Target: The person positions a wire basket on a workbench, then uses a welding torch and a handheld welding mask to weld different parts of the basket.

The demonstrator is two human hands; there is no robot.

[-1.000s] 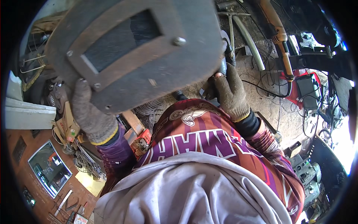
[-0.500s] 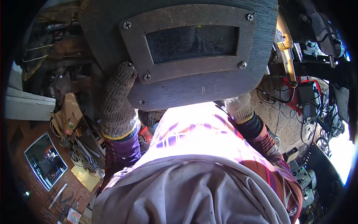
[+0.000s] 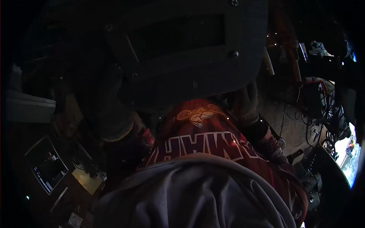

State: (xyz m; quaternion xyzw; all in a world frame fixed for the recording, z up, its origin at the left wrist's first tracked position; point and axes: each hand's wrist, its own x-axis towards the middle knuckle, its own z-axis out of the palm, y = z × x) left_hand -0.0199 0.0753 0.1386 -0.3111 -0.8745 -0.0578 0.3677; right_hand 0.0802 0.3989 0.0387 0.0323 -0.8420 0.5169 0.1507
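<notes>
A dark welding shield (image 3: 171, 81) with a rectangular window and screws at its corners fills the upper middle of the view. My left hand (image 3: 108, 100), in a knitted work glove, is closed around the shield's left edge. Beyond the lower right edge of the shield is my gloved right hand (image 3: 246, 104); its fingers are partly covered by the shield and lost in the dark. Whether it holds anything cannot be made out. Small bright specks, like sparks, dot the air near the shield's right side and over my dark red printed shirt (image 3: 205, 131).
On the left lie a framed glass pane (image 3: 47, 165) and a yellowish sheet (image 3: 87, 180). A yellow-handled tool (image 3: 295, 62) stands at upper right. Cables (image 3: 310, 123) tangle on the ground at the right, near a dark panel (image 3: 330, 167). Grey cloth (image 3: 197, 190) covers the front.
The picture has gone from brightly lit to very dark, and bright specks have appeared. The shield has shifted left and slightly up. My left hand stays on its edge; my right hand shows more.
</notes>
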